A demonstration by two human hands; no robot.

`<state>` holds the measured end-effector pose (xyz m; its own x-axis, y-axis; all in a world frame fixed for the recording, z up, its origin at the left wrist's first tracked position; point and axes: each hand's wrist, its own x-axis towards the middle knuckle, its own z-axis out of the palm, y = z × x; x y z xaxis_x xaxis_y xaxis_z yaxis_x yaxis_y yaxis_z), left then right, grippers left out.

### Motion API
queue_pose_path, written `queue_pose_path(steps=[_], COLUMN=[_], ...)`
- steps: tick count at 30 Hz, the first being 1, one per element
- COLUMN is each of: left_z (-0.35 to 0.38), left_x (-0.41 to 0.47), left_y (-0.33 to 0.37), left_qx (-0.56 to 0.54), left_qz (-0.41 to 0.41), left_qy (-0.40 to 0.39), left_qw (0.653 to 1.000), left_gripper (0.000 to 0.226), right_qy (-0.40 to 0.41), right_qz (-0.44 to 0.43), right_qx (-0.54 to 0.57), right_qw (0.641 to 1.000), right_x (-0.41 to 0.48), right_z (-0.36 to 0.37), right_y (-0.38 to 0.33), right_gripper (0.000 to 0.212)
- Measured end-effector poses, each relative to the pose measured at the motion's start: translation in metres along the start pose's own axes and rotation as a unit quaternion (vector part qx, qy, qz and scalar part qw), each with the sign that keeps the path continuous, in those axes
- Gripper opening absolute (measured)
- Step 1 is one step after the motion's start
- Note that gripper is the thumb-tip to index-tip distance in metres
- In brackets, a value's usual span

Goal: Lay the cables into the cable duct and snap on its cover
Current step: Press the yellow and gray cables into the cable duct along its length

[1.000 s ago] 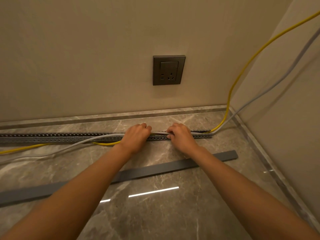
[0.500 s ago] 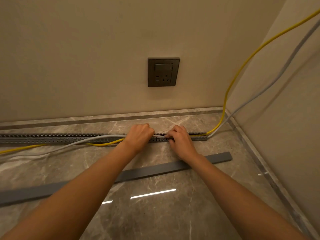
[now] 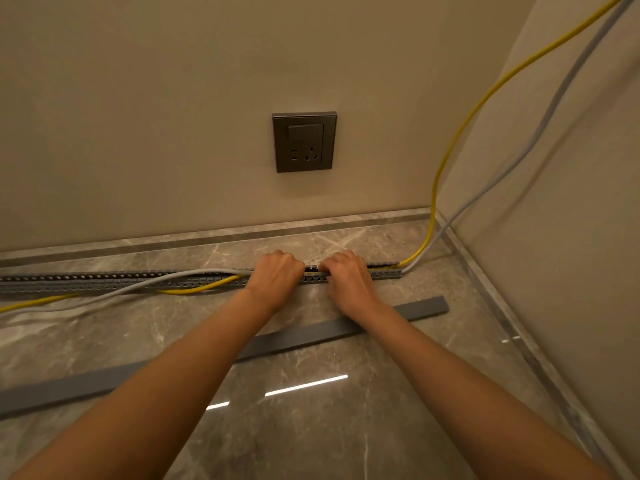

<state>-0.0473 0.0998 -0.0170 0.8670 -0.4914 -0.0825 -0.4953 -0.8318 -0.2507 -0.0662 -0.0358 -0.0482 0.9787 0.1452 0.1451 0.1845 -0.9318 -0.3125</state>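
Note:
A slotted grey cable duct (image 3: 104, 280) lies on the marble floor along the wall. A yellow cable (image 3: 450, 147) and a grey cable (image 3: 540, 126) come down the corner and enter the duct's right end. Left of my hands both cables leave the duct and trail over the floor. My left hand (image 3: 275, 277) and my right hand (image 3: 346, 277) rest side by side on the duct, fingers curled down over the cables. The grey duct cover (image 3: 311, 332) lies loose on the floor nearer to me, partly under my forearms.
A dark wall socket (image 3: 304, 142) sits on the wall above my hands. A side wall (image 3: 554, 271) closes off the right, meeting the back wall at the corner. A marble skirting (image 3: 207, 237) runs along the wall base.
My left hand has slid a little to the right, closing the gap to my right hand. The view has shifted slightly; the cables and the cover lie as before.

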Motion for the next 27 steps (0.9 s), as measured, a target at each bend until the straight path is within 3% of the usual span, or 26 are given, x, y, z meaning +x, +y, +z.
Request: queue_pose_path(steps=[3, 8, 21, 27], left_z=[-0.002, 0.0, 0.004, 0.012], left_x=[0.002, -0.001, 0.001, -0.014], left_y=[0.007, 0.01, 0.017, 0.015], left_qx=[-0.013, -0.043, -0.105, -0.204], left_qz=[-0.016, -0.029, -0.095, -0.104], left_qy=[-0.009, -0.004, -0.01, -0.001], left_qw=[1.0, 0.999, 0.99, 0.973], left_gripper=[0.023, 0.021, 0.021, 0.052], right_qy=[-0.003, 0.024, 0.035, 0.04], right_qz=[-0.013, 0.041, 0.022, 0.038], right_qx=[0.009, -0.011, -0.058, -0.023], right_qw=[1.0, 0.999, 0.997, 0.998], right_x=[-0.007, -0.015, -0.009, -0.001], right_z=[-0.006, -0.013, -0.018, -0.014], right_y=[0.013, 0.032, 0.036, 0.031], right_gripper=[0.033, 0.029, 0.026, 0.026])
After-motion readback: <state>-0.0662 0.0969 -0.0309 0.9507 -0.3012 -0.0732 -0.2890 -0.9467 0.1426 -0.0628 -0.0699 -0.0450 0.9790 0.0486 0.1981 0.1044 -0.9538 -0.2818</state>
